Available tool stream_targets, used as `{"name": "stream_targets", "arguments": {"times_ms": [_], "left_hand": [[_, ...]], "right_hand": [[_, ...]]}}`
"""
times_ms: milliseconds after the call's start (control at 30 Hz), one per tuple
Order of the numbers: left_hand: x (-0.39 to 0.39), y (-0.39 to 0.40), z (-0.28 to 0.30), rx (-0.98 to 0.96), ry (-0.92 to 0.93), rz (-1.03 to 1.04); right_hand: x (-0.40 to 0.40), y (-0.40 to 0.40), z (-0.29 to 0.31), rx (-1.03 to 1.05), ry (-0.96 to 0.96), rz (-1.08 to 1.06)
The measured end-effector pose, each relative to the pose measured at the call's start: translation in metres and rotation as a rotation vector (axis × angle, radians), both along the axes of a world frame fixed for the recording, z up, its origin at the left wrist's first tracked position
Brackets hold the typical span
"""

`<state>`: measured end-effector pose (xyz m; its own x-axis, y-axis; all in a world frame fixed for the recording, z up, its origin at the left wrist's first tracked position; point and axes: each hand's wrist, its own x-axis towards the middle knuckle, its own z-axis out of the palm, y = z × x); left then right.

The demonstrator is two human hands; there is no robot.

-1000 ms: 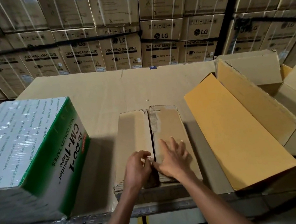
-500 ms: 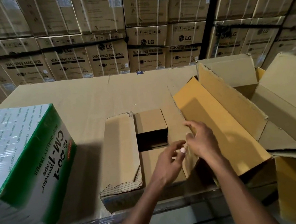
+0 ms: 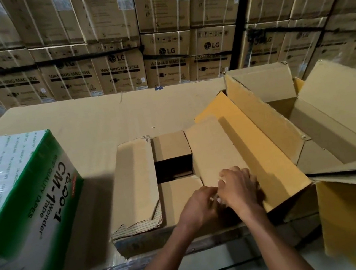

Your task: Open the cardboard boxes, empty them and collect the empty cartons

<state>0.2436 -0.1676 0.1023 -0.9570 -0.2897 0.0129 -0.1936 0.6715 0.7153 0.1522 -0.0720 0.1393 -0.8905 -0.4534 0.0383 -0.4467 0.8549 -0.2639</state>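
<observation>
Opening the small carton's flaps

Both hands, left hand (image 3: 200,203) and right hand (image 3: 239,186), fingers curled, pinch the right flap (image 3: 214,150) of the small carton (image 3: 141,241) directly beneath them. Opening step. Next, likely: fold flap outward, clear the inner flaps.

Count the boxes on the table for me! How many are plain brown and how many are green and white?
Plain brown boxes: 2, the small box that the left hand and right hand are opening, and the big open box.
Green and white boxes: 1, the tape box.
Total: 3
</observation>
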Motion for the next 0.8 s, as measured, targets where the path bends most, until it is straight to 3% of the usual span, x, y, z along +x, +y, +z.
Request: {"name": "stream_targets", "arguments": {"times_ms": [67,200,367,500,600,700,800], "left_hand": [[0.012,-0.016,-0.002,-0.016,-0.024,0.057],[0.038,-0.046,-0.004,-0.131,-0.044,0.202],[0.067,-0.074,0.008,-0.342,-0.221,0.13],[0.084,-0.085,0.03,-0.478,-0.294,0.125],[0.096,-0.092,0.054,-0.549,-0.214,0.159],[0.112,-0.109,0.074,-0.627,-0.087,0.309],[0.132,-0.129,0.088,-0.653,-0.114,0.487]], "right_hand": [[0.008,-0.018,-0.008,-0.123,-0.077,0.06],[0.032,-0.065,-0.026,-0.403,-0.491,0.095],[0.065,-0.101,-0.032,-0.687,-1.02,0.048],[0.075,-0.119,-0.033,-0.744,-1.072,0.103],[0.08,-0.133,-0.022,-0.91,-1.103,0.133],[0.092,-0.151,-0.012,-0.963,-1.106,0.238],[0.116,-0.166,-0.01,-0.922,-1.12,0.368]]}}
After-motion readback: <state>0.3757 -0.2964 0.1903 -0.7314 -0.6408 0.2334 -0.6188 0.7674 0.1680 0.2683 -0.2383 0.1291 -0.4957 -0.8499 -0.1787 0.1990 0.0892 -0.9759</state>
